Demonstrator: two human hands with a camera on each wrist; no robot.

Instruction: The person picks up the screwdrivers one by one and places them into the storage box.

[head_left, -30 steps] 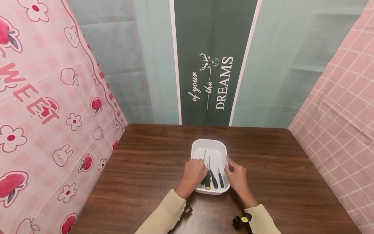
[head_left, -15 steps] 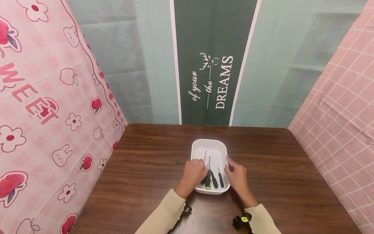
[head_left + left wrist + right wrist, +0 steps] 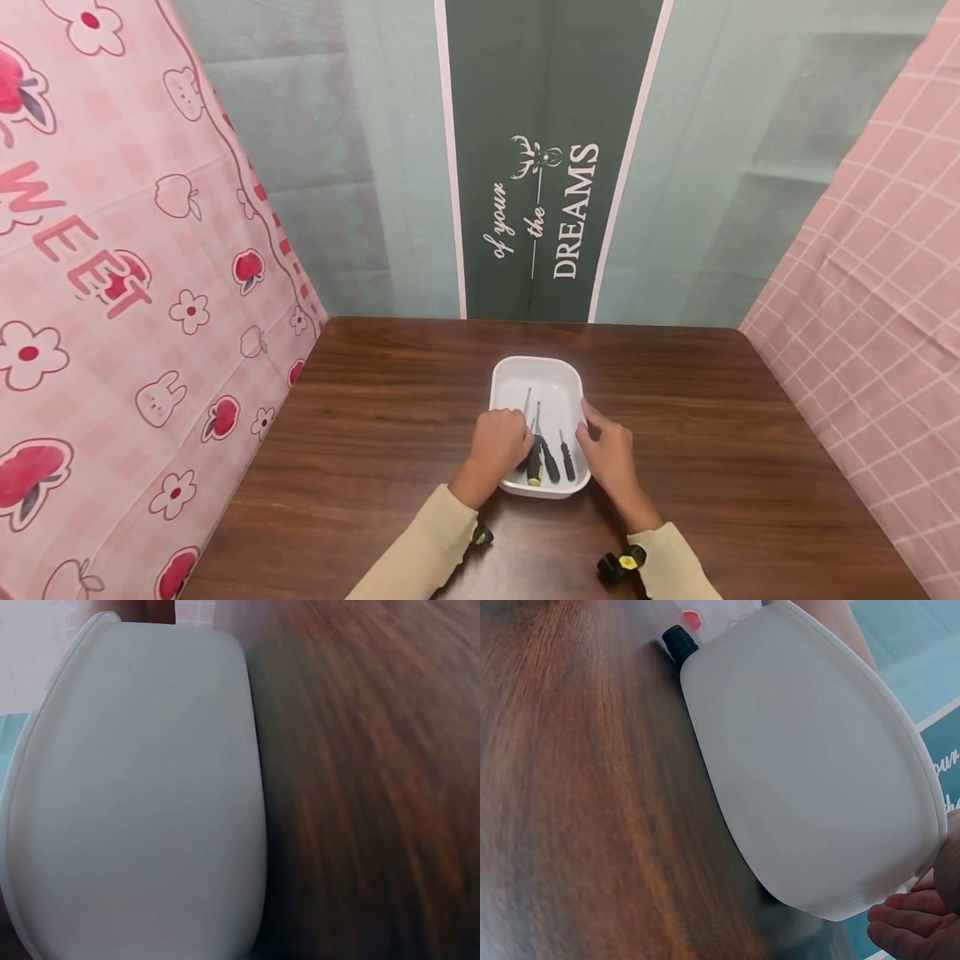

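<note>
A white plastic tray (image 3: 543,490) stands on the brown wood-grain table. My left hand (image 3: 501,442) reaches over its left wall, fingers curled down inside around a screwdriver whose thin shaft (image 3: 528,402) points away; that hand covers much of it. To the right lie a black-and-yellow screwdriver (image 3: 534,467), a black screwdriver (image 3: 551,465) and a smaller black one (image 3: 567,462). At the right wall my right hand (image 3: 607,450) pinches the rim between thumb and fingers. The left wrist view shows mainly the tray's outer side (image 3: 142,787). Curled fingers (image 3: 907,922) appear beside the tray in the right wrist view.
Dark wooden table (image 3: 375,392) surrounds the tray. Patterned cloths hang at the left (image 3: 187,250), back (image 3: 315,167) and right (image 3: 885,292). Black wrist devices sit at the left cuff (image 3: 482,536) and the right cuff (image 3: 621,565).
The screwdriver shaft by my left hand has shifted very slightly right and toward me. My right hand and the tray look unmoved.
</note>
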